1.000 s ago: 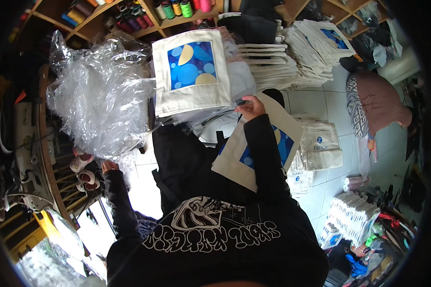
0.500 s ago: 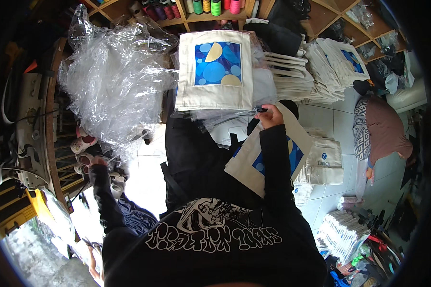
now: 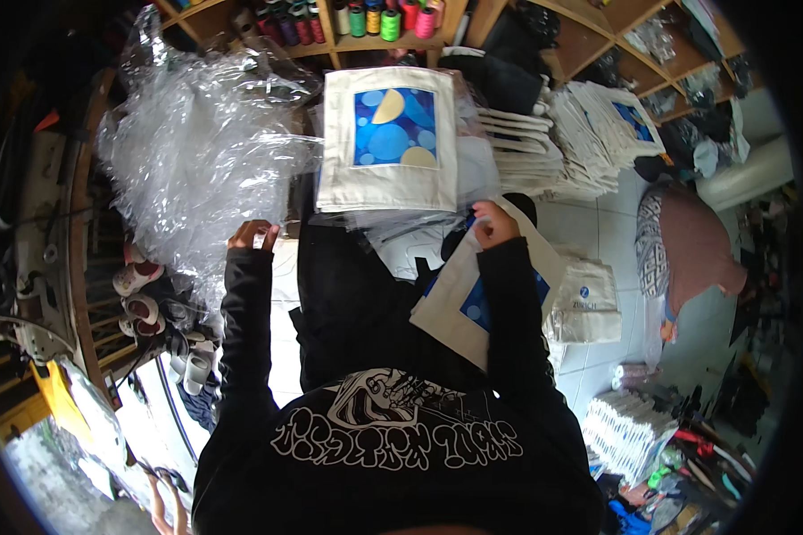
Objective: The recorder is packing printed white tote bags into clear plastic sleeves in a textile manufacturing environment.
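Note:
My left hand [image 3: 253,234] is raised beside a heap of clear plastic bags [image 3: 214,152]. Its fingers are bent and apart, with nothing visible in them. Over at the right, my right hand [image 3: 495,225] has its fingers pinched together by the top corner of a cream canvas pouch [image 3: 446,325]. What it pinches is hidden. That pouch, with a blue patterned panel, lies tilted on my right thigh, partly covered by my forearm. In front of me, another cream pouch [image 3: 338,183] with a blue circle-patterned panel lies flat on clear plastic sleeves [image 3: 477,174].
Folded canvas pouches [image 3: 589,143] are stacked at the far right. More printed cloth bags [image 3: 589,308] lie on the tiled floor. Thread spools [image 3: 390,25] line a wooden shelf at the back. Another person [image 3: 696,250] bends down at the right. Shoes [image 3: 138,276] sit on a rack at left.
My left hand has moved up and right from beside the shoes to the plastic heap. My right hand has shifted slightly down from the plastic sleeve's corner. The whole view has moved a little.

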Tool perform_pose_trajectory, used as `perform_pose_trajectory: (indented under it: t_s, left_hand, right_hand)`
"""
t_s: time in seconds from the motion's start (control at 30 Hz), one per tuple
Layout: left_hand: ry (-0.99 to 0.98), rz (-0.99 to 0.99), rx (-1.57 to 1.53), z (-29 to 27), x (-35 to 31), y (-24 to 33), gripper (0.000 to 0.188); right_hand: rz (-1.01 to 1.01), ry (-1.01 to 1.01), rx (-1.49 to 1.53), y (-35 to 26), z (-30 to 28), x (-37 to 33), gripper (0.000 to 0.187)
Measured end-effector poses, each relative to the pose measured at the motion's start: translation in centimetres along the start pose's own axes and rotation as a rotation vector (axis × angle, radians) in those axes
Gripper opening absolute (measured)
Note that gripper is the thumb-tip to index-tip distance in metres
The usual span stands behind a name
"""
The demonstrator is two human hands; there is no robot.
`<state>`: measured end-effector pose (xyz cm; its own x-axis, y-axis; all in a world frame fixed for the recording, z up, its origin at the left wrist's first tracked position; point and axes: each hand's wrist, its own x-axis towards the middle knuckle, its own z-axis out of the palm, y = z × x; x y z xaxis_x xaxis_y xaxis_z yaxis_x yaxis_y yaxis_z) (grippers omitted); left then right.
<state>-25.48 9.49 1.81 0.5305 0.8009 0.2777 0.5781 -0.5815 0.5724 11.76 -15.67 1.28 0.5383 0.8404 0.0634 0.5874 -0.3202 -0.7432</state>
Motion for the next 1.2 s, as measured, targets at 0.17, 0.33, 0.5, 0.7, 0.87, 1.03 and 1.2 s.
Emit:
perform_pose_trajectory:
  t_s: [0.17,0.33,0.5,0.7,0.87,1.03,1.2]
  left_hand:
    - [-0.301,-0.870,-0.551,-3.7,2.0,-11.9,0.043]
    - [0.124,-0.573,-0.410,-3.9,3.3,-11.9,0.038]
    - [-0.098,0.219,-0.197,1.4,1.8,-0.9,0.027]
    - [-0.003,0.601,-0.052,5.6,1.7,2.0,0.025]
    - [0.067,0.601,-0.073,6.1,2.0,1.8,0.023]
    - [0.122,0.675,-0.097,6.0,1.8,1.7,0.019]
    - [0.153,0.649,-0.112,6.4,1.5,2.0,0.019]
  right_hand:
    - [-0.036,-0.035,0.048,0.4,-1.3,-1.7,0.036]
    - [-0.004,-0.026,0.006,-0.9,-1.2,-1.7,0.036]
    - [-0.228,-0.021,-0.014,-1.9,0.2,-0.1,0.037]
    - [-0.205,-0.046,-0.010,-1.5,0.8,0.1,0.028]
    - [-0.201,-0.027,-0.027,-1.1,0.9,0.0,0.018]
    - [-0.243,0.002,-0.031,-0.8,1.2,0.1,0.011]
    - [-0.244,0.019,-0.018,-0.6,1.1,0.3,0.010]
